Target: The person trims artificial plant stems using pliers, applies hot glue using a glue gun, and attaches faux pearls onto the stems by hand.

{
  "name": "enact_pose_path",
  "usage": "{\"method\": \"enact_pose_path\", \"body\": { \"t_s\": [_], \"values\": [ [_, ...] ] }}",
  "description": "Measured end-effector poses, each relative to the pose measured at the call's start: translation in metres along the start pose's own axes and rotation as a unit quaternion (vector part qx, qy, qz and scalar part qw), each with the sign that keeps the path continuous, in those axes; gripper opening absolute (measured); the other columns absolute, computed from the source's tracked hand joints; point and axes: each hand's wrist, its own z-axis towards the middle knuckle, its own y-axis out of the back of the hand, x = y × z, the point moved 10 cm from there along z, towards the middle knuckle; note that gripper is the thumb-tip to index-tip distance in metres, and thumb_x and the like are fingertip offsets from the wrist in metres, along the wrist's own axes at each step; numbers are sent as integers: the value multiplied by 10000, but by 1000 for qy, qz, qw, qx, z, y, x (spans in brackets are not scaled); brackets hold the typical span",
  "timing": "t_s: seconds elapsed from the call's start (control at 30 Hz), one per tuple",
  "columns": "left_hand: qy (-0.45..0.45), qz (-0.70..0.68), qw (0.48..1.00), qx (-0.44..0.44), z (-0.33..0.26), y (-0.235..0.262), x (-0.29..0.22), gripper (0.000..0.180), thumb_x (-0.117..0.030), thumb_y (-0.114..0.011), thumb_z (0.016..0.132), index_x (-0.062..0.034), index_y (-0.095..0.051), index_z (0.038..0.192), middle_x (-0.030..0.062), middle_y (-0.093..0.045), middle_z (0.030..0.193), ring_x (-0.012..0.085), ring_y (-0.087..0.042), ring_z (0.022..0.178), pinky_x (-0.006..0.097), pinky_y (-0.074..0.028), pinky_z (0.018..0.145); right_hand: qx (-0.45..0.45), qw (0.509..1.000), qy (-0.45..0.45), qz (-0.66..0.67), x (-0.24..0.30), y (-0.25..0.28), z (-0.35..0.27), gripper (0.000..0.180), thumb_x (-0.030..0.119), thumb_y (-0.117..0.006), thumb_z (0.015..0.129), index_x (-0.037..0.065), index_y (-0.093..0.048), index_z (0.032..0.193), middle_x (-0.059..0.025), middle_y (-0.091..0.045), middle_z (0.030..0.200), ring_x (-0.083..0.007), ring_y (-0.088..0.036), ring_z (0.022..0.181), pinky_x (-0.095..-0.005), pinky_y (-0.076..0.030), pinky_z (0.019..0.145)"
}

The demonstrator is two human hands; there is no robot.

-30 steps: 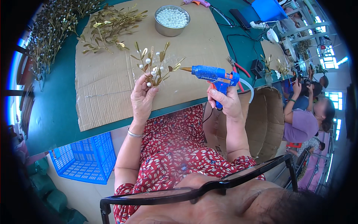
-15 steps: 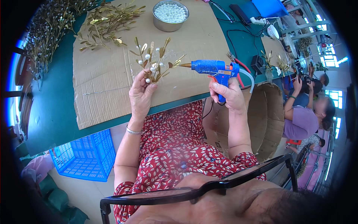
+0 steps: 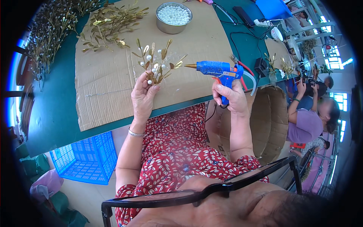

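Note:
My left hand [image 3: 144, 94] pinches a gold leafy sprig [image 3: 154, 64] dotted with several white pearl beads, held above the cardboard sheet [image 3: 109, 102]. In my right hand [image 3: 232, 94] is a blue glue gun [image 3: 217, 69] with an orange trigger and a brass nozzle. The nozzle points left, and a small gap parts its tip from the sprig's rightmost leaves. A round metal bowl [image 3: 173, 27] full of white pearl beads stands at the far edge of the cardboard. Gold sprigs without visible beads [image 3: 111, 26] lie at its far left.
Beaded sprigs [image 3: 51, 32] are heaped on the green table [image 3: 49, 109] at far left. Red-handled pliers [image 3: 245, 70], cables and a blue bin [image 3: 273, 8] lie to the right. Below are a blue crate [image 3: 85, 159] and an open carton [image 3: 270, 121]. Another person [image 3: 308, 121] sits at right.
The glue gun's nozzle has shifted slightly right, away from the sprig's leaves. My left hand keeps the sprig in nearly the same place.

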Motion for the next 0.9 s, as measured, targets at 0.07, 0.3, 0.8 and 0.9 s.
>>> {"method": "enact_pose_path", "body": {
  "t_s": [0.07, 0.3, 0.8, 0.9],
  "values": [
    [-4, 0, 1000, 3, 0, 0, 0, 462, 80, -565, 852, -18, -440, 1285, 52, -578, 1131, 97, -547, 999, 226, -448, 860, -2, 1000, 1, -2, -1, 0, 1, 268, 189, -645, 822, 14, -570, 1012, -26, -544, 644, -76, -504, 489, -203, -391, 464],
    [-9, 17, 1000, -13, 1, 1, -1, 491, 6, -601, 860, -25, -421, 1316, 25, -584, 1040, 71, -540, 814, 213, -471, 742, -7, 1000, 2, -13, -3, 0, 4, 268, 192, -646, 823, 13, -570, 1008, -25, -540, 642, -76, -499, 485, -202, -386, 462],
    [-12, 3, 1000, -12, 1, 1, 0, 491, 12, -597, 864, -25, -418, 1320, 39, -587, 1046, 72, -547, 843, 216, -467, 757, 6, 1000, -2, -23, -6, -1, 6, 295, 219, -658, 815, 10, -568, 1004, -22, -537, 647, -74, -496, 484, -202, -383, 453],
    [-9, 8, 1000, -22, 1, 2, -2, 484, 10, -590, 868, -26, -417, 1319, 28, -584, 1008, 73, -547, 834, 213, -463, 738, 32, 999, 6, -30, -5, -6, 4, 324, 217, -643, 827, 6, -540, 1049, -35, -544, 679, -72, -489, 486, -201, -381, 449]
  ]
}}
